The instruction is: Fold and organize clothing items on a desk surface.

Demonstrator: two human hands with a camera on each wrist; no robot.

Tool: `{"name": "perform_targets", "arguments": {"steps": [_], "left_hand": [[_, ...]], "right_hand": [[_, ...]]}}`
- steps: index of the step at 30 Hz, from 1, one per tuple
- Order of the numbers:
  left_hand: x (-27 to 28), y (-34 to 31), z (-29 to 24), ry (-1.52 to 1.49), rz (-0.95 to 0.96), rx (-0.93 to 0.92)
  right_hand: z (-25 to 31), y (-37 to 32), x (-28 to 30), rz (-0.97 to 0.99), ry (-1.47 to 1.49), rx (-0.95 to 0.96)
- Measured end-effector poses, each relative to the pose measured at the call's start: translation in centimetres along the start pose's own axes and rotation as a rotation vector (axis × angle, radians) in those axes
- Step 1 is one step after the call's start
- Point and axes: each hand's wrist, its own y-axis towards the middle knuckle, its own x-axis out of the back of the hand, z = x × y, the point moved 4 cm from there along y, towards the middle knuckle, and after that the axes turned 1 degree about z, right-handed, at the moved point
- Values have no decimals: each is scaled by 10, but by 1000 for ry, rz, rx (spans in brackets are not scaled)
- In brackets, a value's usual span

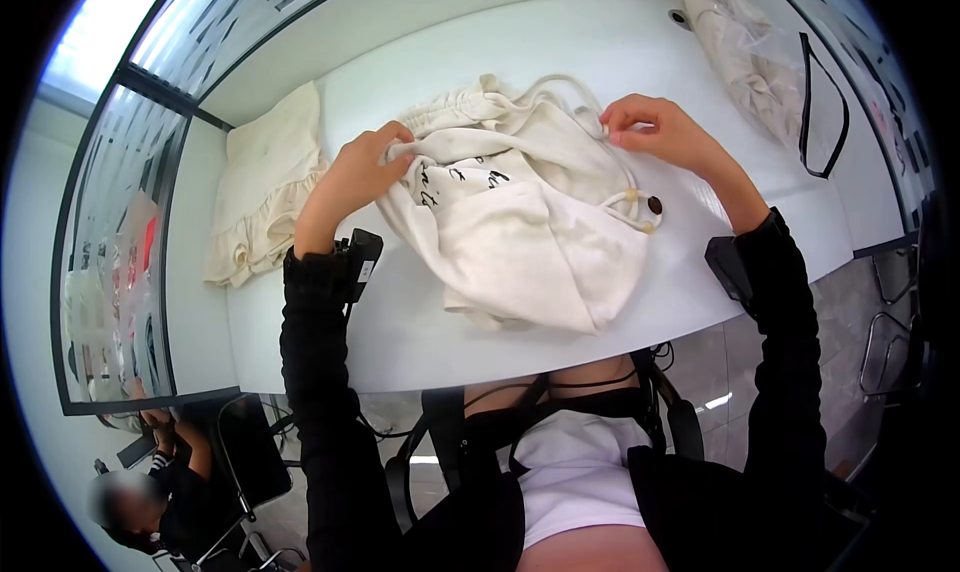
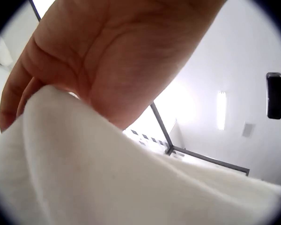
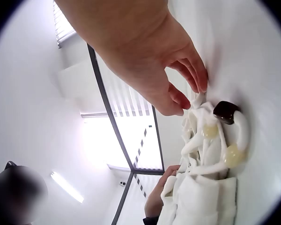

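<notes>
A cream cloth garment [image 1: 540, 232] with black script lettering lies bunched on the white table. At its upper left edge my left hand [image 1: 365, 167] grips a fold, thumb over the cloth. In the left wrist view, the left hand [image 2: 117, 61] curls over white fabric [image 2: 98, 164], its fingertips partly hidden. My right hand [image 1: 665, 132] pinches a bit of white material at the upper right edge. The right wrist view has the right hand [image 3: 150, 61] with thumb and fingertips at a small peak of cloth. Below them lies a white drawstring with yellowish beads [image 3: 234, 155] and a dark brown stopper [image 3: 226, 112].
A folded cream garment with a ruffle [image 1: 262, 187] lies at the left of the table [image 1: 400, 357]. At the back right is a clear plastic bag [image 1: 745, 57] of cream cloth, with a black strap [image 1: 808, 112] beside it. Partition walls enclose the table. Another person sits at lower left.
</notes>
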Motion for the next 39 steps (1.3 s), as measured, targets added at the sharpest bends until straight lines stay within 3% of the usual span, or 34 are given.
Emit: {"name": "perform_targets", "arguments": {"steps": [5,7,10,13,17,21,22,29,33,39], "left_hand": [[-1,1,7,-20,41,-31],[-2,3,8,-52,73,-137],[-2,4,11,45,-64,-163],[6,4,8,69,-35,-285],[27,-2,18,131,-123,-221],[37,-10,13,54,-80,-140],[38,-10,14,52,-85,-149],[43,-10,17,36,-105,-226],[50,-9,22,35,-177,-229],[50,-5,19,39,-427,-74]], "right_hand": [[19,-10,-15,236,-135,175],[24,-12,-19,317,-163,172],[22,-12,-23,412,-157,214],[17,-11,-15,346,-90,177],[8,-7,1,186,18,81],[1,-4,17,-141,169,1],[-8,-1,25,-123,249,37],[-34,1,56,-484,491,55],[-45,-1,66,-643,432,11],[-44,-2,68,-649,130,-118]]}}
